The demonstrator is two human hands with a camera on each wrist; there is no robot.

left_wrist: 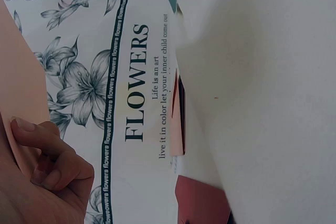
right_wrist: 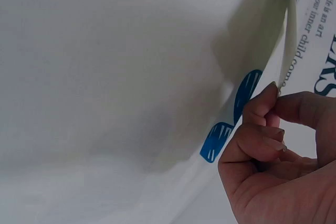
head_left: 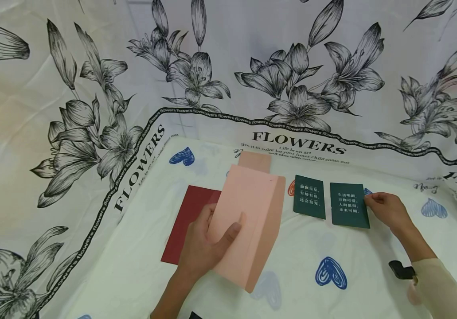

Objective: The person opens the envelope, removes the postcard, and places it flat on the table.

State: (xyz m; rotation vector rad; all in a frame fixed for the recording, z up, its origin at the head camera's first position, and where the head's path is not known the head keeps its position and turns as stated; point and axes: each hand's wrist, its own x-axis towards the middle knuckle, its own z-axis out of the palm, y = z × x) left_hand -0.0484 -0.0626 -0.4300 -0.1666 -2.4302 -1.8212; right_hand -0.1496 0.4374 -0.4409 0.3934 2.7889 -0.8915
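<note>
My left hand (head_left: 208, 246) grips a pink envelope (head_left: 248, 212), thumb on its front and fingers behind; its flap stands open along the right side. In the left wrist view, the envelope (left_wrist: 21, 72) fills the left edge beside the curled fingers. At the right, my right hand (head_left: 388, 210) pinches the right edge of a dark green card (head_left: 349, 215) with white characters. The right wrist view shows thumb and index fingertip meeting on the card (right_wrist: 289, 51), seen nearly edge-on. A second green card (head_left: 309, 208) lies just to its left.
A dark red envelope or card (head_left: 184, 221) lies left of the left hand, partly hidden behind it. Another pink piece (head_left: 258, 161) shows behind the held envelope. The cloth (head_left: 300, 248) has printed hearts, and a flower-printed curtain (head_left: 220, 97) rises behind.
</note>
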